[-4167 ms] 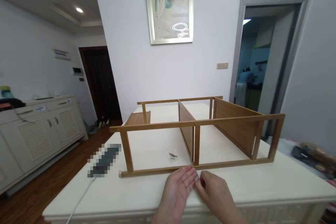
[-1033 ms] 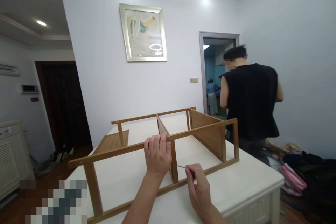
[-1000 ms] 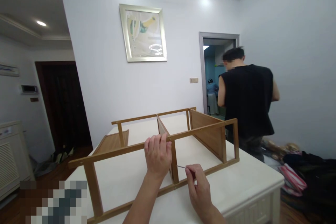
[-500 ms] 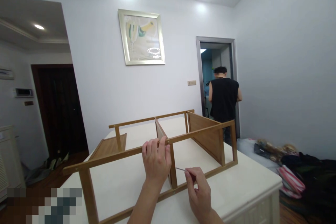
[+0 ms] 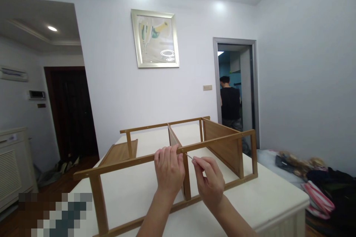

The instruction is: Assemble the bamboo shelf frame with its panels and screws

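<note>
Left fingers (image 5: 164, 157) clamp the wooden rack (image 5: 219, 140), right fingers (image 5: 201, 163) pinch a thin rod (image 5: 190, 156), two panels (image 5: 218, 131) beyond them standing, fastening unclear.

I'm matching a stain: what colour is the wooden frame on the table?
The wooden frame is medium brown, best seen in the head view.

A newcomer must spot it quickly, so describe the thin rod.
On the white table rests a brown wooden frame. Beside its middle post, near the upper rail, the right hand pinches a thin rod. It is greyish and needle-thin, unlike the broader brown wood around it.
</note>
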A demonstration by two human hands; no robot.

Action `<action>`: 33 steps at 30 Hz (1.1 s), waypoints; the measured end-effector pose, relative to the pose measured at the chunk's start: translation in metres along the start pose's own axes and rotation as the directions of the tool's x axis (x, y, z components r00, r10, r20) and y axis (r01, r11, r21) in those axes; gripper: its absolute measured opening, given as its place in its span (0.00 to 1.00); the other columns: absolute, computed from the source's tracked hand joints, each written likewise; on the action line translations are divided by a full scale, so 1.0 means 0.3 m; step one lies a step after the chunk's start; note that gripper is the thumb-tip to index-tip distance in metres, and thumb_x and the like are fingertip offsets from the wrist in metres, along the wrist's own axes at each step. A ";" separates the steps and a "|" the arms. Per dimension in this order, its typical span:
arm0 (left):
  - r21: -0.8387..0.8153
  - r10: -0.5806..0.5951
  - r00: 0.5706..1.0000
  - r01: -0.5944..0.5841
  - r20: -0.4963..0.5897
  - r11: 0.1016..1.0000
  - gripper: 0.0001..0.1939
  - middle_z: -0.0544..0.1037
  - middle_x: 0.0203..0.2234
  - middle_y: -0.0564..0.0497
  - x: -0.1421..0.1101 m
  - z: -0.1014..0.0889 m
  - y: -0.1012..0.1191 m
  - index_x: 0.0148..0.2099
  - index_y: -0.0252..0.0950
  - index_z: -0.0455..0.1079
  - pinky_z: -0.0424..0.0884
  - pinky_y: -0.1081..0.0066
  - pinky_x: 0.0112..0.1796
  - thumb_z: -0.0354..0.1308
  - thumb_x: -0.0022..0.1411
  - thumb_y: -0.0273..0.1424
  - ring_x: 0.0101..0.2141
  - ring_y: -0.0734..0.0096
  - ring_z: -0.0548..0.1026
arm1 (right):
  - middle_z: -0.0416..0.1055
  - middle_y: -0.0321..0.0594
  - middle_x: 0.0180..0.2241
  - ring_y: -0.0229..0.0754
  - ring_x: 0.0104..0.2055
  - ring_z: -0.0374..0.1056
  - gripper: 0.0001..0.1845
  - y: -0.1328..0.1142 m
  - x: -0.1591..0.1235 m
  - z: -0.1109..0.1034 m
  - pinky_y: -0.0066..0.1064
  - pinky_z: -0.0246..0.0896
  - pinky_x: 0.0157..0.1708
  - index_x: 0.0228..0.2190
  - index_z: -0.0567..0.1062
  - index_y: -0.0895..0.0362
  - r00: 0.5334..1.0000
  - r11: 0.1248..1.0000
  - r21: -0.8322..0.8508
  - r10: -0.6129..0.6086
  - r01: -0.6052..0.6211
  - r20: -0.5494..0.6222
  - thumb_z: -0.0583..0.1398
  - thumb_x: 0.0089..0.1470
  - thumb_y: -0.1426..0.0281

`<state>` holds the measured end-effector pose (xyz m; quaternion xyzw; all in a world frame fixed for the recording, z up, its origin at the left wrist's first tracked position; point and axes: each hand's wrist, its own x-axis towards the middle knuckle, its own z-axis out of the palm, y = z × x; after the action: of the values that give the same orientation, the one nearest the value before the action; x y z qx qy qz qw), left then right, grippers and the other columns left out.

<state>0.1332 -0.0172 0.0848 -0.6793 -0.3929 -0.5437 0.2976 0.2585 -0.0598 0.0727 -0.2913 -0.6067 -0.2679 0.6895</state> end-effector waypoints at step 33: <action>0.047 -0.006 1.000 0.007 -0.031 0.999 0.08 0.77 0.35 0.47 0.008 0.006 0.007 0.44 0.34 0.69 0.58 0.57 0.51 0.51 0.65 0.27 0.41 0.61 0.71 | 0.71 0.44 0.32 0.41 0.32 0.66 0.21 0.028 0.076 -0.031 0.31 0.65 0.27 0.50 0.74 0.51 0.933 0.946 -0.130 -0.257 0.296 0.253 0.56 0.58 0.79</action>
<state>0.1361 -0.0162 0.0867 -0.6624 -0.4032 -0.5456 0.3177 0.2737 -0.0612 0.0938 -0.2886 -0.6937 -0.3761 0.5423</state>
